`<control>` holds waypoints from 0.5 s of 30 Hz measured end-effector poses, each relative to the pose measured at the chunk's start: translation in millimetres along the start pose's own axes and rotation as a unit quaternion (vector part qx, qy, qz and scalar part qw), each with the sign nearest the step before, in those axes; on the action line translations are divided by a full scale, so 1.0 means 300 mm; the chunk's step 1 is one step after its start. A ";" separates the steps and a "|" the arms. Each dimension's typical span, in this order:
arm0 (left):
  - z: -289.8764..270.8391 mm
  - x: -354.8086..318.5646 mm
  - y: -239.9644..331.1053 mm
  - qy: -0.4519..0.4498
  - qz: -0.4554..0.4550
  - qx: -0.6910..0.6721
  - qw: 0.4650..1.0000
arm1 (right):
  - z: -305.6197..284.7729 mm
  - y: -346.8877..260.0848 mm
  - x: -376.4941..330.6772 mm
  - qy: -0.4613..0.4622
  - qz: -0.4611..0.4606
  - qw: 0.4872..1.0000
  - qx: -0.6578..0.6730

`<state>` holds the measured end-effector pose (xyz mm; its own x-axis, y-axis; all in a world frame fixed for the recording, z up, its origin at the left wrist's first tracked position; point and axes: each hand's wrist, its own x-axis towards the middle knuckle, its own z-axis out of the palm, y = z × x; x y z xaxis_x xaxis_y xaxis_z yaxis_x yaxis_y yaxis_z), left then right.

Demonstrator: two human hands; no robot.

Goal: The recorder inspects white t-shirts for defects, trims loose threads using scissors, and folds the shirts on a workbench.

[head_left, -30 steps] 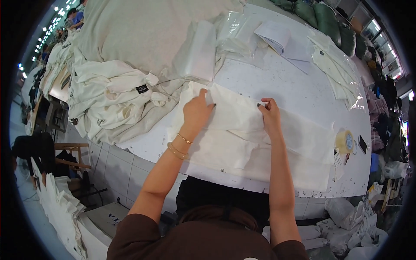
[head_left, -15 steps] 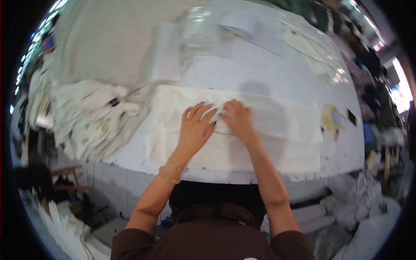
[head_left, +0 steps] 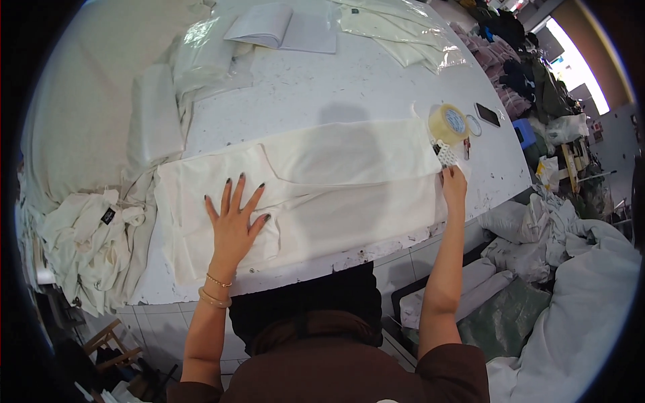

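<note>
A long white garment (head_left: 363, 158) lies across the table in front of me, folded lengthwise, with a seam running along its middle. My left hand (head_left: 233, 218) rests flat on its left part, fingers spread. At the garment's far right end, my right hand (head_left: 455, 185) pinches the edge between thumb and fingers. Close beyond that hand are a small white patterned piece (head_left: 445, 154) and a roll of clear yellowish tape (head_left: 449, 125).
A crumpled cream garment (head_left: 94, 242) hangs over the table's left edge. Clear plastic bags (head_left: 158, 111) and an open notebook (head_left: 265, 25) lie farther back. Bagged white clothes (head_left: 403, 33) are at the far side. A black phone (head_left: 487, 114) lies at the right.
My hands have parted. The right has moved out to the garment's right end and pinches its edge; the left now lies flat. The view has turned to the right.
</note>
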<state>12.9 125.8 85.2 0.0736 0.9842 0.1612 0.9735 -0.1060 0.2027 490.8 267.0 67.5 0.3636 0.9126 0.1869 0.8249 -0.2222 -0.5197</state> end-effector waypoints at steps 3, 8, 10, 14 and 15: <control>-0.003 -0.006 0.010 -0.008 0.003 0.010 1.000 | 0.000 0.025 0.031 0.059 0.020 0.995 -0.079; -0.008 -0.005 0.018 -0.009 0.004 0.005 1.000 | -0.010 -0.008 0.027 -0.050 0.084 0.995 0.033; -0.007 -0.009 0.013 -0.012 0.001 0.005 1.000 | 0.003 -0.073 0.017 -0.109 0.107 0.984 0.087; -0.007 -0.004 0.016 -0.009 0.002 0.001 1.000 | -0.009 -0.120 0.010 -0.097 0.072 0.991 0.061; -0.006 -0.004 0.017 -0.010 0.001 0.002 1.000 | -0.007 -0.128 0.007 -0.072 0.046 0.995 0.049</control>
<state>17.3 124.0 87.8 0.0794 0.9865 0.1430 0.9742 -0.1072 0.1985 460.8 276.6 89.5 0.3645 0.9311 0.0177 0.7419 -0.2788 -0.6099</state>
